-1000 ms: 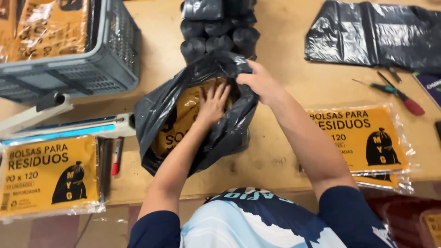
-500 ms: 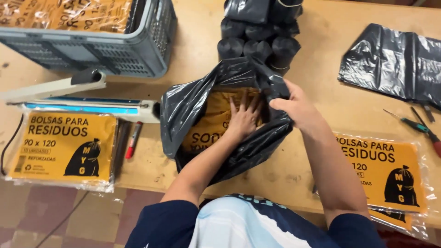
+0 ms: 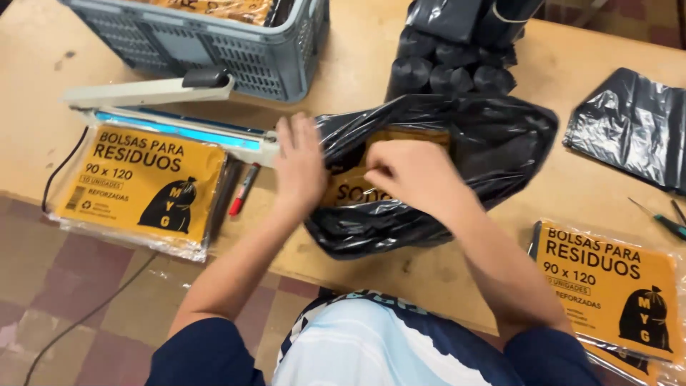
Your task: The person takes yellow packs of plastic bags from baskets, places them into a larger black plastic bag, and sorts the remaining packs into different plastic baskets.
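**Hands on the black bag**

Left hand (image 3: 300, 161), fingers flat and together, presses the edge of the black bag (image 3: 436, 171) on the desk (image 3: 357, 78). Right hand (image 3: 407, 171) is curled on the bag's top, over the yellow pack (image 3: 346, 189) inside. Best to hold the edge down and move slowly, so the thin bag does not rip.

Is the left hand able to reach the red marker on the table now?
Probably yes. The left hand rests at the black bag's edge, and the red marker lies just beside it on the table, with nothing between them.
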